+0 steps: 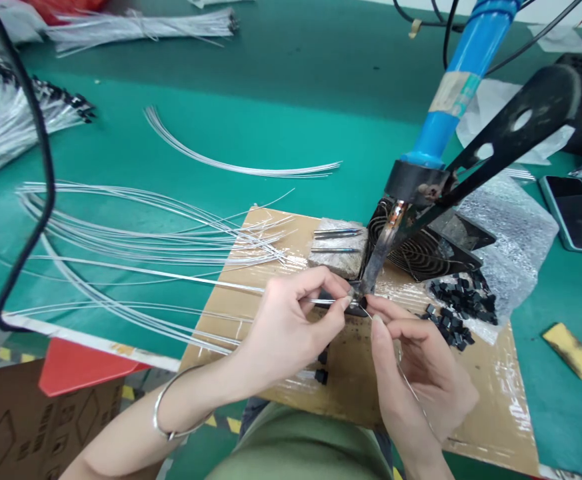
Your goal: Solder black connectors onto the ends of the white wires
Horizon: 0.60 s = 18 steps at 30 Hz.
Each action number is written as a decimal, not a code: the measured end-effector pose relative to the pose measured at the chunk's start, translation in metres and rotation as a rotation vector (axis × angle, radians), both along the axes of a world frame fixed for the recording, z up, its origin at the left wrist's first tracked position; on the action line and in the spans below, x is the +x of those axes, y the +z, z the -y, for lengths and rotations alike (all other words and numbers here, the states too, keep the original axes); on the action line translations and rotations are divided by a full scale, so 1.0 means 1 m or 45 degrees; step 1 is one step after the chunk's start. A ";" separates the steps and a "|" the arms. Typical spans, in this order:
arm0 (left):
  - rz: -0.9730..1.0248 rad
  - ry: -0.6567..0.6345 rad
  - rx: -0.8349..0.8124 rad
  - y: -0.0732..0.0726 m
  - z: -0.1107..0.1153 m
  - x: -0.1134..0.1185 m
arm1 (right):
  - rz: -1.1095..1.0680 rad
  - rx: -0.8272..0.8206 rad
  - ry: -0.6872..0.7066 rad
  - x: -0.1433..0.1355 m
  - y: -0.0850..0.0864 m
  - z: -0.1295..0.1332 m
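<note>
My left hand pinches a thin white wire that runs off to the left; the wire's end lies at the tip of a soldering iron. Thumb and fingers of my right hand close on a strand of solder wire, which trails down across the palm. Its front end reaches toward the same tip. The iron has a blue handle and is fixed tip-down in a black metal bracket. Fingertips partly hide the small joint between the hands.
Loose white wires spread over the green table and cardboard sheet. Black connectors lie right, near a black fan. A block with spare tips, a yellow sponge and a phone are around.
</note>
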<state>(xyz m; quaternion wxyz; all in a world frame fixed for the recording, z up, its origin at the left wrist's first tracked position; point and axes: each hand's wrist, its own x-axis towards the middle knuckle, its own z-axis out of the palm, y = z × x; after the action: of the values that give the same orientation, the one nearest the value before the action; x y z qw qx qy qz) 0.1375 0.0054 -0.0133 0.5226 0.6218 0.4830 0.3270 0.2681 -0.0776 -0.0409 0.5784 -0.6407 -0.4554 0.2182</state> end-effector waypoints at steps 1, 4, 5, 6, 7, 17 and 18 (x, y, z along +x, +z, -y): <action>-0.003 0.001 -0.009 0.000 0.000 0.000 | -0.006 0.002 -0.002 0.000 0.000 0.000; -0.027 -0.003 -0.036 0.000 0.000 0.000 | -0.016 -0.011 -0.006 0.000 -0.001 0.000; -0.037 -0.003 -0.042 0.000 0.000 0.000 | -0.013 -0.016 -0.006 0.000 -0.001 0.000; -0.044 -0.002 -0.043 -0.001 0.000 0.000 | -0.010 -0.019 -0.006 0.000 -0.001 0.000; -0.047 0.002 -0.042 -0.001 0.000 0.000 | -0.005 -0.013 -0.010 0.000 -0.002 0.000; -0.103 -0.001 -0.075 -0.002 0.001 0.000 | 0.006 0.001 -0.022 -0.001 -0.003 -0.002; -0.096 0.000 -0.076 -0.001 0.001 0.000 | 0.011 0.005 -0.022 -0.001 -0.002 -0.002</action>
<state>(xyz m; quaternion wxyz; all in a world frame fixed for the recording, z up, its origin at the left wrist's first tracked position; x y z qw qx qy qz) 0.1380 0.0047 -0.0146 0.5225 0.6176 0.5120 0.2888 0.2670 -0.0753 -0.0432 0.5795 -0.6445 -0.4527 0.2095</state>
